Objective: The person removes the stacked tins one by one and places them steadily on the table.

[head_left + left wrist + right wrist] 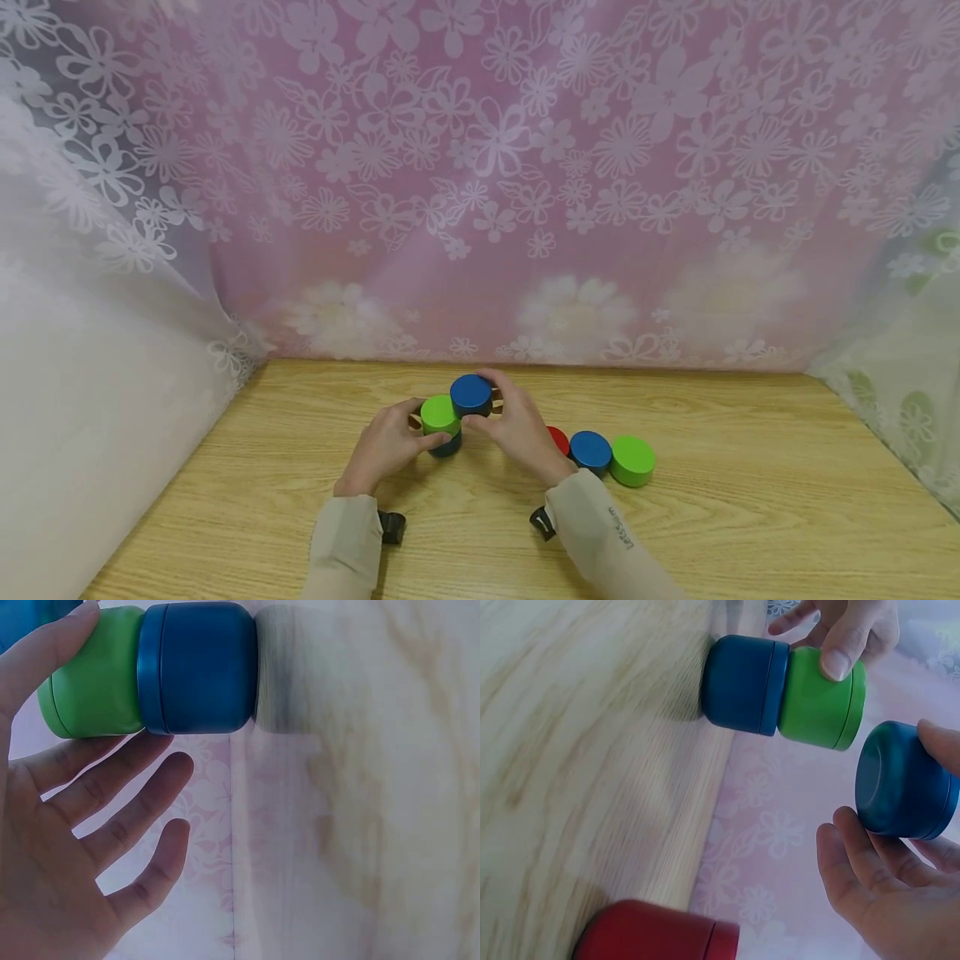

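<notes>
A green round lidded tin [441, 412] stands on top of a blue tin [199, 671], which rests on the wooden table. My left hand [384, 446] pinches the green tin between thumb and fingers; its lower fingers spread apart in the left wrist view. My right hand [525, 429] grips a second blue tin [900, 780] by its sides, with the thumb across from the fingers. This tin is in the air, beside and a little higher than the green one. In the right wrist view a gap shows between them.
On the table [750, 500] to the right stand a red tin [557, 439], partly hidden by my right wrist, another blue tin [590, 451] and another green tin [632, 461], in a row. A pink flowered curtain [480, 208] hangs behind the table.
</notes>
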Motion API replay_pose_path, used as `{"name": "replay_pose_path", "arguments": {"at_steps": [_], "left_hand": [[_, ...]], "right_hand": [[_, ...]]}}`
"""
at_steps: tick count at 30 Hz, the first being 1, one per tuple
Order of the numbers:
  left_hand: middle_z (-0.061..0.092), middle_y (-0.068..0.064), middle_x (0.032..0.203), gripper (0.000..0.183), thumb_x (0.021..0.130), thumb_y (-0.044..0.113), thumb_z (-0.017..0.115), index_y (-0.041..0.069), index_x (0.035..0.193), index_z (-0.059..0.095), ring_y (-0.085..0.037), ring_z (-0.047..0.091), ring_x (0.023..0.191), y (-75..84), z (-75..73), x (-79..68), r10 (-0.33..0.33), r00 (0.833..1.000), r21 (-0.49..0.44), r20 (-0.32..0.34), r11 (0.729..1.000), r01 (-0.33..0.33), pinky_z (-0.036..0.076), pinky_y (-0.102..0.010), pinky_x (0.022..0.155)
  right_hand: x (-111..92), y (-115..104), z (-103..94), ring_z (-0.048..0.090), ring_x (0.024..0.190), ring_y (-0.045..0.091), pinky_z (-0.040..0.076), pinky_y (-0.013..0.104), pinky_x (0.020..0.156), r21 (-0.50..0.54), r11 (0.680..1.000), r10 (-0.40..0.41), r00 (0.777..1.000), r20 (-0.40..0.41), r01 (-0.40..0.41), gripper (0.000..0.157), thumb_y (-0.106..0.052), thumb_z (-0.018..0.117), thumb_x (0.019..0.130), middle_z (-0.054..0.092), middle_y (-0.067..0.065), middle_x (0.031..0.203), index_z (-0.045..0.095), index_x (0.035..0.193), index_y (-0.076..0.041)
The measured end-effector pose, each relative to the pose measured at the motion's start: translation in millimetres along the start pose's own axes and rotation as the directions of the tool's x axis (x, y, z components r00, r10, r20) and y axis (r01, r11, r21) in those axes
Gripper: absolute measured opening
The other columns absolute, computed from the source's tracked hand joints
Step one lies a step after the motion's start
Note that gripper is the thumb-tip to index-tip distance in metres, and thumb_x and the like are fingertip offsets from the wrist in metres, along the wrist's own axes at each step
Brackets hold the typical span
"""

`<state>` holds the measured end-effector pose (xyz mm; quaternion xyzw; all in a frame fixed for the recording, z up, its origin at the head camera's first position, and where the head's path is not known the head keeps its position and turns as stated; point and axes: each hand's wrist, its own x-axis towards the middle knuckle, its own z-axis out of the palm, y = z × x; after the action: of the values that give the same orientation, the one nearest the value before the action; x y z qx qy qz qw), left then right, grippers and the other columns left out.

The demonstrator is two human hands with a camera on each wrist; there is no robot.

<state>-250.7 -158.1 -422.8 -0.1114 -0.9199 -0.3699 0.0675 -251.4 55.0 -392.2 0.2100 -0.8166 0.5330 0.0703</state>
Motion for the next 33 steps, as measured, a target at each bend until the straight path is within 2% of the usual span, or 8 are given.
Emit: {"name": "replay_pose_path", "arguments": {"at_steps": [6, 19, 28, 33], "left_hand": [[0.071, 0.001, 0.107, 0.057, 0.083, 0.036, 0.086, 0.007, 0.129, 0.068, -0.019, 0.067, 0.091, -0.7, 0.9, 2.2, 0.003, 1.000, -0.003, 0.004, 1.000, -0.003, 0.056, -0.040, 0.074], [0.071, -0.002, 0.111, 0.060, 0.084, 0.037, 0.085, 0.006, 0.132, 0.066, -0.020, 0.067, 0.092, 0.0, 1.4, 2.5, 0.003, 1.000, -0.001, 0.009, 1.000, -0.003, 0.056, -0.040, 0.075], [0.071, -0.001, 0.111, 0.058, 0.083, 0.036, 0.086, 0.008, 0.131, 0.067, -0.019, 0.067, 0.093, 0.6, 0.6, 1.8, -0.010, 1.000, -0.006, 0.005, 1.000, 0.010, 0.056, -0.040, 0.075], [0.071, -0.002, 0.112, 0.059, 0.083, 0.036, 0.086, 0.007, 0.131, 0.067, -0.019, 0.067, 0.092, -0.2, -0.2, 0.3, -0.019, 1.000, -0.007, 0.003, 1.000, 0.019, 0.056, -0.041, 0.075]], "right_hand": [[-4, 5, -7.6, 0.059, 0.114, 0.038, 0.051, 0.055, 0.093, -0.021, 1.000, 0.018, 1.000, -0.011, -0.018, 0.063, -0.003, 0.081, 0.087, 0.059, 0.020, 0.132, 0.052, 0.143, -0.001], [-10, 13, -20.1, 0.061, 0.112, 0.038, 0.054, 0.050, 0.090, -0.081, 0.997, -0.009, 1.000, -0.027, 0.006, 0.064, -0.001, 0.081, 0.086, 0.060, 0.020, 0.130, 0.052, 0.143, 0.000], [-13, 14, -27.6, 0.061, 0.114, 0.038, 0.053, 0.054, 0.092, -0.066, 0.998, 0.013, 0.999, -0.046, -0.016, 0.065, -0.001, 0.081, 0.085, 0.060, 0.021, 0.131, 0.052, 0.143, 0.000], [-15, 15, -30.8, 0.061, 0.114, 0.038, 0.053, 0.051, 0.091, -0.065, 0.998, 0.022, 0.999, -0.043, -0.025, 0.065, -0.002, 0.081, 0.086, 0.060, 0.021, 0.132, 0.051, 0.143, 0.001]]}}
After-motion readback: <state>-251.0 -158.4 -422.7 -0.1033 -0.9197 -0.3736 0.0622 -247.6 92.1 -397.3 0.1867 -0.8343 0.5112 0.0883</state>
